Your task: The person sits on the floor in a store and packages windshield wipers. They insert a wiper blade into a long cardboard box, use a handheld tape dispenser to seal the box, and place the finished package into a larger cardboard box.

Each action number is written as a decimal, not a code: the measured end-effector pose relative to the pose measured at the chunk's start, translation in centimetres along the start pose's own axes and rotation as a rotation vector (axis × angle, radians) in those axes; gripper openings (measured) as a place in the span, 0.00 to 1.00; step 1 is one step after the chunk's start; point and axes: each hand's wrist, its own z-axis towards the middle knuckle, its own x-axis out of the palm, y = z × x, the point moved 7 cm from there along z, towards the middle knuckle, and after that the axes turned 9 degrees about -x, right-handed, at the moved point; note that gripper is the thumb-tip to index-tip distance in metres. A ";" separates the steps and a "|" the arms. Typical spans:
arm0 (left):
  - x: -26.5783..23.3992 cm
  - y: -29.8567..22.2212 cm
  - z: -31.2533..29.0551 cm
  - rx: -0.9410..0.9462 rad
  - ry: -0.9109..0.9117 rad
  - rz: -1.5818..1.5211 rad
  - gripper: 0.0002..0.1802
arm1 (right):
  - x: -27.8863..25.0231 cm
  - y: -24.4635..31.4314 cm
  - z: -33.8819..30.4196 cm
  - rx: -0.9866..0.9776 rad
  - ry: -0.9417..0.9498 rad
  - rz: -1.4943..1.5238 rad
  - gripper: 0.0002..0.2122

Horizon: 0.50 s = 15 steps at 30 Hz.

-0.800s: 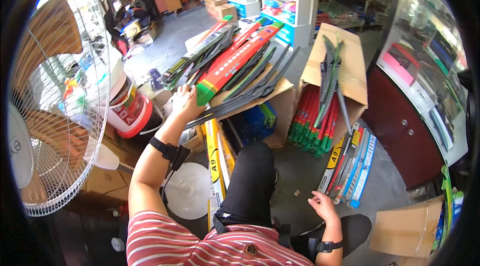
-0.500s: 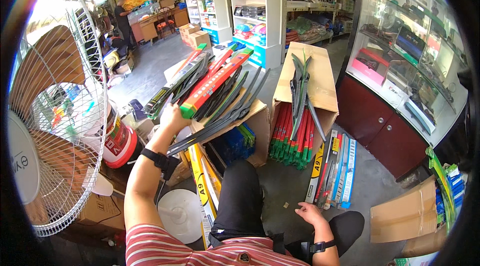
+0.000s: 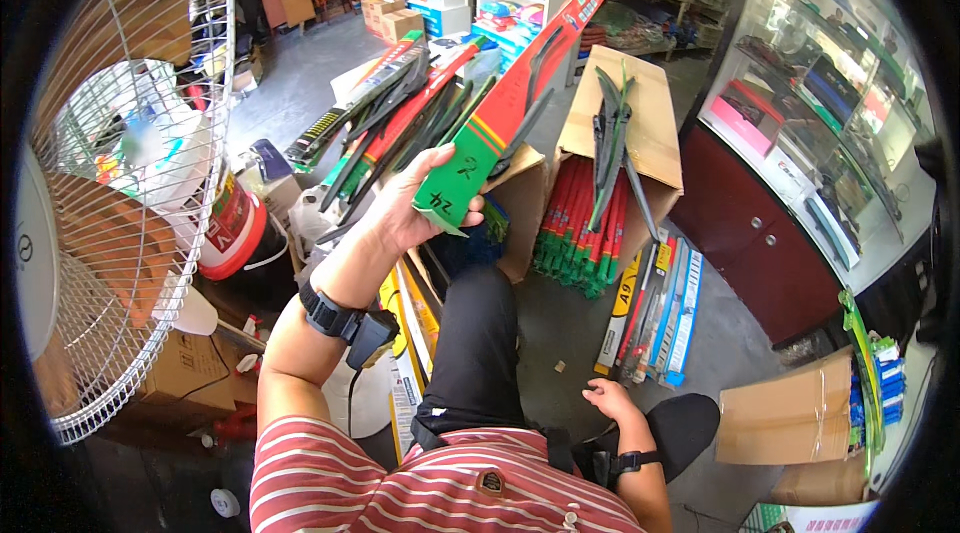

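My left hand [image 3: 405,198] is closed around the green end of a long red-and-green wiper blade package [image 3: 500,118], held up at a slant with its far end toward the upper right. Handwritten marks show on its green part, and black wiper strips lie along its right side. Behind it, a pile of loose black wiper blades and packages [image 3: 395,133] rests on top of a carton. By my right knee, my right hand [image 3: 615,401] hangs with loosely bent fingers and nothing in it. Nearest to it are flat wiper packages [image 3: 650,318] on the floor.
An upended carton [image 3: 630,98] carries black wiper blades [image 3: 610,133] and holds red-green packages [image 3: 580,233]. At my left stand a caged fan [image 3: 200,233] and a red-and-white bucket [image 3: 235,233]. A glass display cabinet [image 3: 760,233] lines the right, with another carton [image 3: 785,408] below it.
My left hand has lifted the red-green wiper package off the pile and brought it up and right, toward me. My right hand stays by my knee, its fingers less spread.
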 end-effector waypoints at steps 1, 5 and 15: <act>1.1 0.6 0.5 -0.021 0.077 -0.041 0.29 | 0.2 -0.3 0.0 0.016 0.011 -0.002 0.23; 3.7 3.4 2.6 0.002 0.192 0.009 0.31 | 0.6 -1.0 -0.5 -0.029 -0.049 0.028 0.22; 12.4 23.4 4.9 -0.445 0.539 0.003 0.38 | -13.2 14.0 -7.9 -0.949 -0.249 1.213 0.34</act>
